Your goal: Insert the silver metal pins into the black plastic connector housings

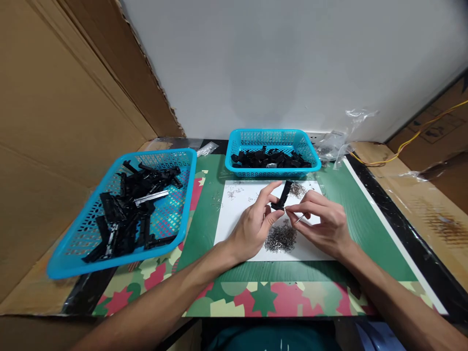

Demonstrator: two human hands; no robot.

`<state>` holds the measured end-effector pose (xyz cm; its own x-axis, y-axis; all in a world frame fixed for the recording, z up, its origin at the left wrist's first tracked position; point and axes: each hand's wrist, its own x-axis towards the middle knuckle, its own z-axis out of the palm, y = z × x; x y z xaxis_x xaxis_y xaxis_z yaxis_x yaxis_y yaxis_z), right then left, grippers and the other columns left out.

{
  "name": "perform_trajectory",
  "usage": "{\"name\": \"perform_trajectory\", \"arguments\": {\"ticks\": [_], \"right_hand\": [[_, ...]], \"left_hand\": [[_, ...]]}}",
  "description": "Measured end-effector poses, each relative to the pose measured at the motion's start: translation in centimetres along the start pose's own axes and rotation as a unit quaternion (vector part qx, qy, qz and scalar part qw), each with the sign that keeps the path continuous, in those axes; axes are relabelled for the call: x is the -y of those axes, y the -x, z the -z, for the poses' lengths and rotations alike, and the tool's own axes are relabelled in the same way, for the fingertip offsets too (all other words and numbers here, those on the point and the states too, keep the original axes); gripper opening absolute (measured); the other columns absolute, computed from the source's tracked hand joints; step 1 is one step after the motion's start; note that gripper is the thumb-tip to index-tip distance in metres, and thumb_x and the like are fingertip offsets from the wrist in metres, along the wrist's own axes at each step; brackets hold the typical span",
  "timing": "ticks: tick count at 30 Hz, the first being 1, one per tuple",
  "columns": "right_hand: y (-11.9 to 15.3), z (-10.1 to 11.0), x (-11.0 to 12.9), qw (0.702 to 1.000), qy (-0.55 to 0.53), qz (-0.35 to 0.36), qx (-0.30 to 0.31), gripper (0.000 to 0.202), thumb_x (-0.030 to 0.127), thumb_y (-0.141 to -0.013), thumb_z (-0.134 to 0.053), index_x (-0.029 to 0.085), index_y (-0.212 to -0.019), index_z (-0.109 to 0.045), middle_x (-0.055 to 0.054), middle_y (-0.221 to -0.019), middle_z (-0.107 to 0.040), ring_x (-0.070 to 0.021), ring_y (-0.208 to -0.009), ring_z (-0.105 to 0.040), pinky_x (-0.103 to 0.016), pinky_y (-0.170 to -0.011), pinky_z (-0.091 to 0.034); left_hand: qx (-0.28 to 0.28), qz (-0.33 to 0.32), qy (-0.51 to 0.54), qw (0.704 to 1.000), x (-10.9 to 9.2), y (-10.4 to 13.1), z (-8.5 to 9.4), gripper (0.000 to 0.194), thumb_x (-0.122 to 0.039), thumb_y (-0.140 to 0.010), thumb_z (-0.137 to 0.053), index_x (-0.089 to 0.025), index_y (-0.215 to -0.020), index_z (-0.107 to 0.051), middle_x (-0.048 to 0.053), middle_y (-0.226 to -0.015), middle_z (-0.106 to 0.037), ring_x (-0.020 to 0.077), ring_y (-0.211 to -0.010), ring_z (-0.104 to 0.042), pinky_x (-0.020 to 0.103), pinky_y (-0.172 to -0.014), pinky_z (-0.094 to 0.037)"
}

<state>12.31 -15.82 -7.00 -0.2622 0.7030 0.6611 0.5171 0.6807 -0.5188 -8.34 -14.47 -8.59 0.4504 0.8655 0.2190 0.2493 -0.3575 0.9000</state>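
Note:
My left hand [254,224] grips a small black plastic part [284,196], its long end pointing up, above a white sheet [234,224]. Close beside it, my right hand [323,219] pinches a thin metal rod [300,219], possibly tweezers or a pin; its exact kind is hard to see. The right fingertips are at the lower end of the black part, and whether they touch it cannot be made out. Below the hands lies a pile of small metal pieces [281,238]. A second metal pile [298,190] shows behind the right fingers.
On the left stands a blue basket [193,195] holding several long black parts. Another blue basket [272,173] with black pieces is at the back, near the wall. Clear plastic bags [332,144] lie behind it. Cardboard [66,97] rises along the left side.

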Motion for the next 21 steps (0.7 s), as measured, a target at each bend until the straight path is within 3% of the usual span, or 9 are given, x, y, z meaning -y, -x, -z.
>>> {"name": "perform_trajectory", "arguments": {"ticks": [13, 21], "right_hand": [[-0.15, 0.2, -0.14, 0.999, -0.039, 0.01, 0.018, 0.016, 0.011, -0.092, -0.068, 0.023, -0.093, -0.078, 0.001, -0.066, -0.058, -0.0141, -0.057, -0.054, -0.029, -0.055, -0.043], [0.16, 0.05, -0.69, 0.997, -0.062, -0.001, 0.049, 0.012, 0.016, -0.097, -0.069, 0.023, -0.095, -0.079, 0.001, -0.068, -0.06, -0.0148, -0.06, -0.054, -0.029, -0.056, -0.042]], "left_hand": [[0.024, -0.007, 0.006, 1.0, 0.05, 0.03, 0.25, 0.051, -0.036, -0.108, -0.05, -0.029, -0.158, -0.041, 0.008, -0.121, -0.065, 0.0198, -0.099, -0.065, 0.034, -0.093, -0.053], [0.059, 0.012, 0.022, 0.998, -0.44, 0.23, 0.46, 0.048, -0.039, -0.109, -0.045, -0.034, -0.157, -0.041, 0.007, -0.119, -0.061, 0.0167, -0.085, -0.058, 0.03, -0.078, -0.051]]}}
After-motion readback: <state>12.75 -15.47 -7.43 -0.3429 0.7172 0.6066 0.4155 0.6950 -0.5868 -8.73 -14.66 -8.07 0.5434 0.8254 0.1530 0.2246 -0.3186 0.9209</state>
